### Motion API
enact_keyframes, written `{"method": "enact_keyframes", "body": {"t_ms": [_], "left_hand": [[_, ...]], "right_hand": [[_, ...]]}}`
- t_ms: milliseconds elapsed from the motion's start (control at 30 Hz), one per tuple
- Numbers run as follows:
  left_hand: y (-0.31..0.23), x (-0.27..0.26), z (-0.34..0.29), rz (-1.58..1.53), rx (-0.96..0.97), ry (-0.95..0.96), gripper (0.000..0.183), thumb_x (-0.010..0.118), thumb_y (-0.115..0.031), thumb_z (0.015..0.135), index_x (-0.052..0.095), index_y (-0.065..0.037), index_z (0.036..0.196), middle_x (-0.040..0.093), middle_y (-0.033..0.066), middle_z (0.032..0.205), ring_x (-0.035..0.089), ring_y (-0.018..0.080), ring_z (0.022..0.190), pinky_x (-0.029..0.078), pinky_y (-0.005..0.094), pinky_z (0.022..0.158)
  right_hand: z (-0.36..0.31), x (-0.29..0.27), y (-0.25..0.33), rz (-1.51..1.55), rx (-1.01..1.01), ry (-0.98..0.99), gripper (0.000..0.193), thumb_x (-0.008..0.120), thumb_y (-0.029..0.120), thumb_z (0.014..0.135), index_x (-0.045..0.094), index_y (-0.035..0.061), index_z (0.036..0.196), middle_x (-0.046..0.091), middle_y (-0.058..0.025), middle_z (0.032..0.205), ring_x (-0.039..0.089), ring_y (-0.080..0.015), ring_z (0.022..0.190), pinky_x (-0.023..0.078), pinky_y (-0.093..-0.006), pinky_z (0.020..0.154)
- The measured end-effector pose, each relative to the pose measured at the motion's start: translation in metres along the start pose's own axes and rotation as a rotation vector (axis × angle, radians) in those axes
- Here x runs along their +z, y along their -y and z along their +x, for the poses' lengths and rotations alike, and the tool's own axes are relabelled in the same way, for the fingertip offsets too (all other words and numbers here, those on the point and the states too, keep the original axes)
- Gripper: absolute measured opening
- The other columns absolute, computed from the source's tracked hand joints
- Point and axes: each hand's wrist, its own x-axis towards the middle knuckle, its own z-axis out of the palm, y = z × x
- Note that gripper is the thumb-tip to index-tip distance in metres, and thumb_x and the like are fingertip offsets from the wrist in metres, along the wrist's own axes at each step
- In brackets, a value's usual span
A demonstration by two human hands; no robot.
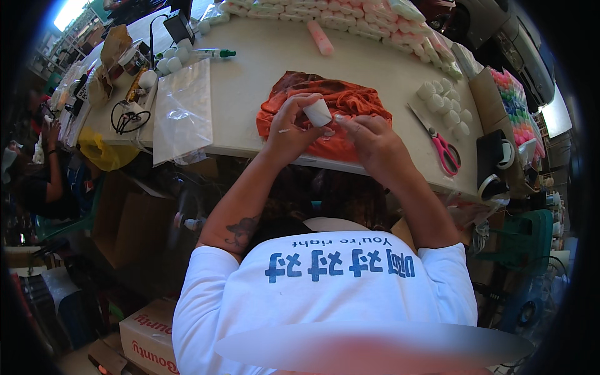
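Note:
Over a crumpled orange-red cloth (362, 97) on the table, my left hand (289, 128) grips a small white, candle-like cylinder (317, 113) between thumb and fingers, tilted. A thin pale bit sticks out by that hand's palm. My right hand (377, 139) is close beside the cylinder, its thumb and fingers pinched together. What lies in that pinch, if anything, is too small to make out. To the right, several similar white cylinders (447, 107) are grouped on the table, and scissors (445, 151) with pink handles lie just nearer.
Wrapped white and pink cylinders (375, 19) are piled along the far side, with a single pink one (320, 39) in front. Leftward lie a clear plastic bag (181, 112), a coiled black cable (130, 119) and a green-capped marker (219, 54). A cardboard box (490, 94) stands right.

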Motion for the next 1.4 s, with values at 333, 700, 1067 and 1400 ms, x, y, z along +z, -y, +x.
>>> {"method": "enact_keyframes", "body": {"t_ms": [333, 700, 1067, 1400], "left_hand": [[-0.006, 0.001, 0.001, 0.062, -0.042, -0.010, 0.062, 0.089, -0.010, 0.071, 0.057, -0.007, 0.124, 0.056, 0.0072, 0.125, 0.058, 0.0175, 0.115, 0.052, 0.0324, 0.096], [-0.017, 0.001, 0.001, -0.093, -0.182, 0.057, 0.060, 0.083, -0.006, 0.078, 0.052, -0.005, 0.129, 0.059, 0.0084, 0.123, 0.062, 0.0158, 0.108, 0.057, 0.0308, 0.090], [-0.017, -0.003, 0.002, -0.028, -0.207, 0.159, 0.062, 0.081, -0.004, 0.080, 0.050, -0.005, 0.134, 0.061, 0.0105, 0.124, 0.063, 0.0172, 0.110, 0.055, 0.0319, 0.094], [-0.010, -0.002, 0.001, -0.021, -0.193, 0.147, 0.059, 0.078, -0.001, 0.081, 0.051, -0.005, 0.133, 0.061, 0.0106, 0.123, 0.062, 0.0167, 0.111, 0.053, 0.0329, 0.095]], "right_hand": [[-0.001, -0.002, -0.009, 0.152, 0.082, -0.054, 0.052, 0.062, -0.003, 0.085, 0.059, 0.0137, 0.134, 0.063, -0.0116, 0.108, 0.061, -0.0287, 0.095, 0.052, -0.0385, 0.084], [0.021, -0.014, -0.023, 0.133, 0.095, 0.140, 0.057, 0.059, -0.002, 0.088, 0.055, 0.0230, 0.138, 0.064, -0.0108, 0.104, 0.065, -0.0277, 0.091, 0.054, -0.0378, 0.078], [0.016, -0.008, -0.027, 0.084, -0.146, 0.170, 0.042, 0.062, -0.003, 0.081, 0.068, 0.0161, 0.118, 0.067, -0.0072, 0.104, 0.067, -0.0280, 0.088, 0.055, -0.0380, 0.074], [0.018, 0.000, -0.025, 0.023, -0.200, 0.112, 0.038, 0.063, -0.001, 0.081, 0.069, 0.0127, 0.116, 0.066, -0.0087, 0.098, 0.066, -0.0282, 0.085, 0.055, -0.0378, 0.073]]}}
